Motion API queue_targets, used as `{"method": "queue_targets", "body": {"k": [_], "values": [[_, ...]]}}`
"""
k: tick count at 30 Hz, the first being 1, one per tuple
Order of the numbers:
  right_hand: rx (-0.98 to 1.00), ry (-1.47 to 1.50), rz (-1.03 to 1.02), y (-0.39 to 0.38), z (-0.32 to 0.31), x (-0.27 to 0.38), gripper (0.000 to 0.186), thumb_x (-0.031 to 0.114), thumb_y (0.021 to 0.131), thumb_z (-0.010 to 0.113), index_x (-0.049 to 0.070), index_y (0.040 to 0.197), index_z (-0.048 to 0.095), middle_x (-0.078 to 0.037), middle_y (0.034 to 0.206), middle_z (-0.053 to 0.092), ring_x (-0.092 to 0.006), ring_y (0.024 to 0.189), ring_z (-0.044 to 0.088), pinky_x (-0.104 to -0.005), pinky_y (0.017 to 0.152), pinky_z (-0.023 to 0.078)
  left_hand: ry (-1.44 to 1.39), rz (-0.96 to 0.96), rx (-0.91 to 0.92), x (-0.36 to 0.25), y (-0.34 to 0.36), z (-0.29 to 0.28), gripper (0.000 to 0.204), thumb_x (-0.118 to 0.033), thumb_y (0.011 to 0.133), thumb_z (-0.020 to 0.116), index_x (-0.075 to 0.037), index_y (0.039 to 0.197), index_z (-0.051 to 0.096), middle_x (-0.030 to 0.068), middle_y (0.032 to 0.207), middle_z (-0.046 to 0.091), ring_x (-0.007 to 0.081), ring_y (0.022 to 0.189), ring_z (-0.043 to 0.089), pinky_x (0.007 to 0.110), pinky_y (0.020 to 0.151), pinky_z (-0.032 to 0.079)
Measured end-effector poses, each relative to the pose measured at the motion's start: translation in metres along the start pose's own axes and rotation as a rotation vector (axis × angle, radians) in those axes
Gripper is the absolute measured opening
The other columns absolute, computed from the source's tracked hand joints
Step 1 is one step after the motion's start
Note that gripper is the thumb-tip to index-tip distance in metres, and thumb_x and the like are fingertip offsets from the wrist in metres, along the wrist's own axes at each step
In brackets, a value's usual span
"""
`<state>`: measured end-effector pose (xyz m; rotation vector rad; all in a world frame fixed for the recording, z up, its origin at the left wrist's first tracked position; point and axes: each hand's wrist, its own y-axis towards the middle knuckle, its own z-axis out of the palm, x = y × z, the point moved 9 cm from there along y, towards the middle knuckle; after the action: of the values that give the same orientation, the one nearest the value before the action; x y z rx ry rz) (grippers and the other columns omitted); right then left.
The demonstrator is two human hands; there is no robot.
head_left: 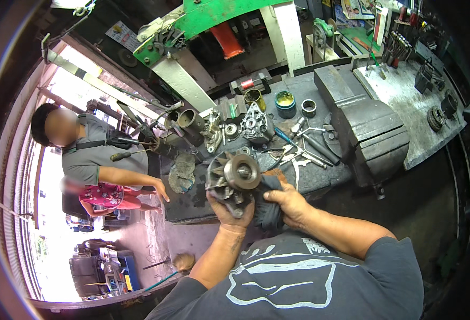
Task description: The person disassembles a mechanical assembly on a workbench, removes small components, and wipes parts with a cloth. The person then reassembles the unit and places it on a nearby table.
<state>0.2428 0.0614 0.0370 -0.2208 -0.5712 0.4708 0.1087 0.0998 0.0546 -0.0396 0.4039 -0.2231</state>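
Observation:
My left hand is wrapped round the underside of an alternator front half, a metal housing with a fan and a round pulley facing up. Just beside it, my right hand grips a dark cloth, thumb on top. The cloth lies against or very near the alternator's right side; whether they touch is hard to tell. Beyond my hands on the dark workbench rests another metal alternator housing. Close to it lie a blue-handled screwdriver, a hammer and several metal tools.
A large vise stands on the bench's right. At the back are a blue tin of yellow grease, a metal ring and a green-and-white press frame. A person reaches toward the bench's left edge, a second person close by.

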Motion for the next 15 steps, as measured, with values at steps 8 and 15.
{"method": "queue_targets", "body": {"k": [8,15], "values": [[-0.049,0.074,0.057,-0.008,-0.002,0.003,0.034,0.001,0.1,0.066,-0.003,0.134,0.068,-0.013,0.125,0.077,-0.0254,0.113,0.075,-0.0434,0.104,0.062,0.235,0.011,-0.002,0.007,0.005,0.007,0.085,-0.07,0.098,0.065,-0.01,0.156,0.056,0.0131,0.149,0.066,0.0326,0.136,0.064,0.051,0.12,0.051],[0.075,-1.014,-0.755,-0.073,0.062,0.1,0.051,0.011,0.086,0.079,0.003,0.136,0.071,-0.02,0.132,0.074,-0.034,0.124,0.072,-0.0473,0.109,0.055,0.179,-0.046,-0.039,0.006,0.013,-0.044,0.107,-0.089,0.085,0.062,-0.02,0.165,0.048,0.013,0.165,0.052,0.0382,0.149,0.05,0.06,0.127,0.04]]}}
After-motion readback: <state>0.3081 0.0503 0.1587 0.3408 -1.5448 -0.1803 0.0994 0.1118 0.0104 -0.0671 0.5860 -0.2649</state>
